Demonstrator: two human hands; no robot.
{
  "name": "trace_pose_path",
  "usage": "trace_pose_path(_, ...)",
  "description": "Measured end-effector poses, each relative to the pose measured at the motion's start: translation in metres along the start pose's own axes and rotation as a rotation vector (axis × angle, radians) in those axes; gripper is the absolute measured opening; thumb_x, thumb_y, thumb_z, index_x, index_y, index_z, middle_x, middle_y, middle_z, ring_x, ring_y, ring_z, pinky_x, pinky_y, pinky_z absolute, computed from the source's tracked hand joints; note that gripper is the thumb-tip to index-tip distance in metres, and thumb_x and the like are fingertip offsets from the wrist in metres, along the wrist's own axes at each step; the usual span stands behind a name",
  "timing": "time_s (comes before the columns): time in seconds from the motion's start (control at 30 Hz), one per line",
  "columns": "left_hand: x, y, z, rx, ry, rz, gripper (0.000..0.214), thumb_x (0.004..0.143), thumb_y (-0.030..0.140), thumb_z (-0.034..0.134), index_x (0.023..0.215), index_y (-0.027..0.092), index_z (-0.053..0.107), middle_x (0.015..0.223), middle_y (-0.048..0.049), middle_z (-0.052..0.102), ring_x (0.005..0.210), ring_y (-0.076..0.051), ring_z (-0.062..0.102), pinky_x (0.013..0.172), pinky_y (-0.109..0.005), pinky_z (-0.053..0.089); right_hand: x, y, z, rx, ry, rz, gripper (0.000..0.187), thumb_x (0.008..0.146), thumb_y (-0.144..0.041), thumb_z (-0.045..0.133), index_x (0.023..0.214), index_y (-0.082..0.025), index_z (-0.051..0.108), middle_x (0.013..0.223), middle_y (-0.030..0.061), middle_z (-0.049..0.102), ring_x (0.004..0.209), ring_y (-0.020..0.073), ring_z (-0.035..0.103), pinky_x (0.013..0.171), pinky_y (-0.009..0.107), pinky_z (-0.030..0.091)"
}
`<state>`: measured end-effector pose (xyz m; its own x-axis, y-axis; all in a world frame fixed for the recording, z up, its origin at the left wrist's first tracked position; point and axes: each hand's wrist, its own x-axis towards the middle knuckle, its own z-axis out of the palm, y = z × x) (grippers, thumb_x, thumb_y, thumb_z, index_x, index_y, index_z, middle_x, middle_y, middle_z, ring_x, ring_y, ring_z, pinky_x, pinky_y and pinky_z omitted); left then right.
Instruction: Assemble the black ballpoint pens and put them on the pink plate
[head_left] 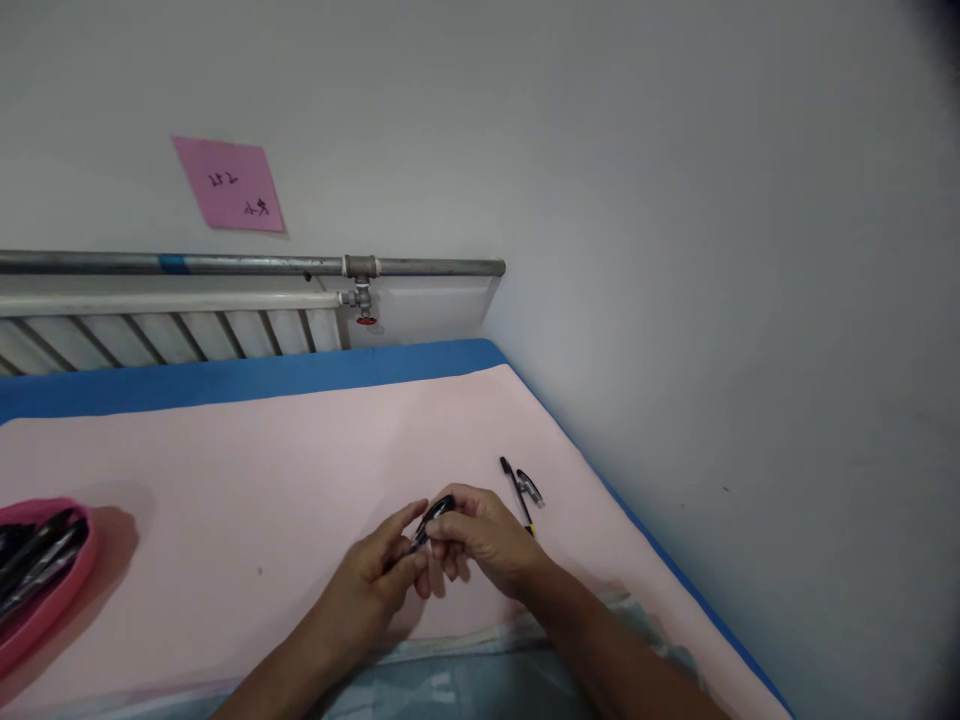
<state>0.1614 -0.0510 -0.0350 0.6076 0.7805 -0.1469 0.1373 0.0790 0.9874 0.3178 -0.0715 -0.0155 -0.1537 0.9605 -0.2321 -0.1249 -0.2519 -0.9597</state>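
Observation:
My left hand (379, 575) and my right hand (484, 540) meet over the pink table cover (300, 470), both pinched on a black pen (431, 520) held between them. The pen slants up to the right, its upper end at my right fingertips. Just right of my right hand lie a thin black pen refill (516, 490) and a small black pen cap (529, 487) on the cover, touching neither hand.
A pink tray (45, 590) with several black pens sits at the left edge. A blue table border (225, 380) runs along the back and right side against the grey wall. A radiator (165, 335), a metal pipe (255, 265) and a pink note (229, 185) are behind.

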Motion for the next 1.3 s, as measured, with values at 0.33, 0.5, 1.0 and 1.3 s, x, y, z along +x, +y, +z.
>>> trace_pose_path(0.33,-0.026,0.025,-0.044,0.405,0.402,0.135,0.031,0.082,0.028,0.04,0.105,0.017,0.057,0.063,0.0007,0.059,0.054,-0.01,0.049,0.051,-0.02,0.037,0.008,-0.002,-0.009,-0.28,0.155,-0.03,0.036,0.069,-0.041,0.054,0.096,-0.016,0.051,0.056,-0.003,0.05,0.039,0.0097,0.044,0.033,0.02,0.03)
trace_pose_path(0.5,-0.092,0.026,-0.136,0.867,0.821,-0.077,0.031,0.081,0.027,0.04,0.106,0.015,0.055,0.083,-0.005,0.066,0.077,-0.017,0.059,0.068,-0.024,0.043,0.0,-0.001,-0.01,-0.425,0.14,-0.006,0.029,0.074,-0.044,0.048,0.089,-0.02,0.055,0.061,0.0009,0.051,0.044,0.0101,0.044,0.036,0.021,0.032)
trace_pose_path(1.0,-0.152,0.006,-0.269,1.181,1.019,-0.448,0.031,0.08,0.025,0.041,0.103,0.014,0.059,0.105,-0.0116,0.064,0.097,-0.023,0.057,0.078,-0.028,0.039,-0.009,-0.002,0.006,-0.598,0.105,-0.166,0.014,0.07,-0.032,0.048,0.064,-0.022,0.055,0.055,-0.0006,0.049,0.049,0.0124,0.043,0.045,0.023,0.033)
trace_pose_path(1.3,-0.153,-0.009,-0.26,1.243,0.975,-0.394,0.023,0.075,0.029,0.051,0.088,0.015,0.064,0.096,-0.0083,0.065,0.093,-0.021,0.057,0.08,-0.029,0.04,-0.012,-0.004,0.009,-0.658,0.12,-0.202,0.013,0.069,-0.03,0.046,0.063,-0.022,0.055,0.056,0.0001,0.052,0.051,0.0141,0.045,0.048,0.024,0.033)
